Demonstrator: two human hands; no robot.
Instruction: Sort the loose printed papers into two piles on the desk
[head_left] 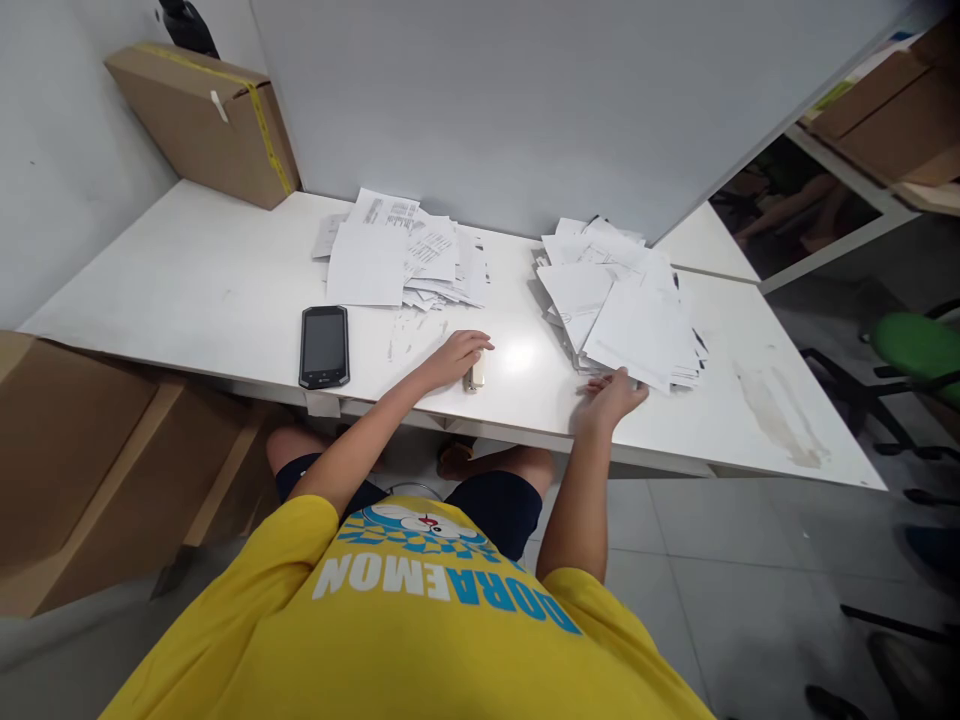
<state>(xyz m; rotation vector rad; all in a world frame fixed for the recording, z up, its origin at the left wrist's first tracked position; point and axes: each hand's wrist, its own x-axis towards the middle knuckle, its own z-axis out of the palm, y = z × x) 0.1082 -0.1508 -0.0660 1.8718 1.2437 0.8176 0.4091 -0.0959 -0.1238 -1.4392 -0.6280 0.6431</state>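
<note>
My left hand [455, 358] lies over the table near its front edge, fingers stretched out across the top of a small cream stapler [477, 376]. Its fingertips are not wrapped round the stapler. Beside the near edge of a messy pile of white paper sheets [637, 315] is my right hand [615, 402], palm turned partly up, thumb and fingers apart. The thumb is at the lower sheets' edge; I cannot tell whether it touches them. A second pile of printed sheets [367, 265] lies farther back on the left.
A black phone [325, 346] lies on the white table [187, 270] at left. A cardboard box [202, 120] leans at the back left corner, by a grey partition [510, 110]. Open cartons [82, 470] stand below left. A green chair [915, 350] is at far right.
</note>
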